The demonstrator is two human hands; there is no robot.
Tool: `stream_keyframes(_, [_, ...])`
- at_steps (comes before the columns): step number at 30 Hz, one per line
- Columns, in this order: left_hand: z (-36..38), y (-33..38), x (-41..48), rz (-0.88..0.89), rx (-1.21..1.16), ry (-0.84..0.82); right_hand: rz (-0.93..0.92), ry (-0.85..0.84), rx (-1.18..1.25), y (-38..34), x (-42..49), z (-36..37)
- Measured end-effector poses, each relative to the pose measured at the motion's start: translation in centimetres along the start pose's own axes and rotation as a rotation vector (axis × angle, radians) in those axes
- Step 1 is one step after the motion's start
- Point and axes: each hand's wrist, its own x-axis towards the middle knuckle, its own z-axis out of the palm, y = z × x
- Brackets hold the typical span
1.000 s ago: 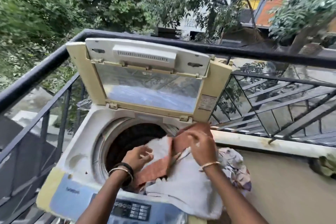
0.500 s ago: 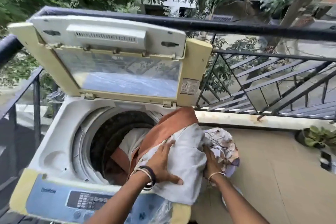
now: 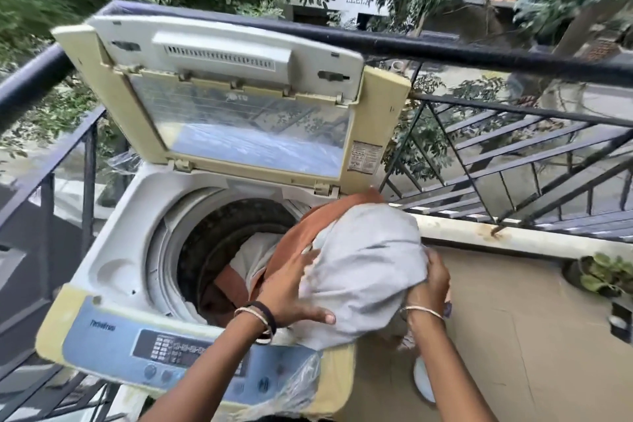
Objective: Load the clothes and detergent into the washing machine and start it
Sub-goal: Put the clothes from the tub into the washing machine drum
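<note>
A top-loading washing machine (image 3: 113,250) stands with its yellowed lid (image 3: 239,106) raised upright. A bundle of clothes (image 3: 366,271), pale grey cloth over orange cloth, lies on the drum's right rim, and part of it hangs down into the dark drum (image 3: 219,243). My left hand (image 3: 291,291) presses flat on the bundle's left side, fingers spread. My right hand (image 3: 430,281) grips the bundle's right edge, fingers curled round the grey cloth. The control panel (image 3: 164,349) faces me at the front. No detergent is in view.
A black balcony railing (image 3: 479,55) runs behind and on both sides of the machine. A potted plant (image 3: 603,274) sits on the beige wall's ledge at right. A white round object (image 3: 423,384) lies low beside the machine. Clear plastic wrap (image 3: 301,384) covers the panel's right end.
The bundle has been pushed further left over the drum opening. My right hand has moved from under the floral cloth up onto the grey cloth's edge. The camera has dipped closer.
</note>
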Motion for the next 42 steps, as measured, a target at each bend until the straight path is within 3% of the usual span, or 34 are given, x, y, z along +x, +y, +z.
stream_keyframes(4, [-2.1, 2.6, 0.9, 0.209, 0.001, 0.144, -0.237, -0.182, 0.091, -6.0, -3.5, 3.3])
stream_keyframes(9, [-7.1, 5.8, -0.8, 0.22, -0.301, 0.474, -0.432, -0.387, 0.199, -11.8, -10.1, 8.6])
stream_keyframes(15, [-16.0, 3.3, -5.4, 0.237, -0.332, 0.786, -0.697, -0.578, 0.183, -17.7, -14.6, 12.5])
stream_keyframes(19, [-20.5, 2.6, -7.7, 0.352, -0.373, 0.905, -0.719, -0.73, 0.212, -19.4, -17.1, 14.9])
stream_keyframes(22, [-22.2, 2.1, -8.7, 0.365, -0.289, 0.95, -0.791, -0.686, 0.13, -19.1, -18.0, 16.4])
stream_keyframes(25, [-21.8, 0.5, -7.7, 0.305, -0.216, 0.86, -0.74, -0.617, 0.134, -17.3, -17.9, 17.3])
stream_keyframes(29, [-19.0, -4.7, -5.2, -0.113, 0.158, 0.245, -0.501, -0.373, -0.17, -10.5, -14.9, 18.6])
stream_keyframes(31, [-17.5, -6.3, -4.8, -0.212, 0.175, 0.072, -0.278, -0.379, -0.395, -5.9, -12.7, 19.0])
stream_keyframes(35, [-15.2, -7.0, -4.2, -0.188, 0.043, 0.187, -0.036, -0.633, -0.795, 1.5, -10.0, 18.3])
stream_keyframes(42, [-12.3, -5.0, -3.4, -0.117, 0.014, 0.322, 0.01, -0.524, -0.507, 0.6, -10.2, 14.7])
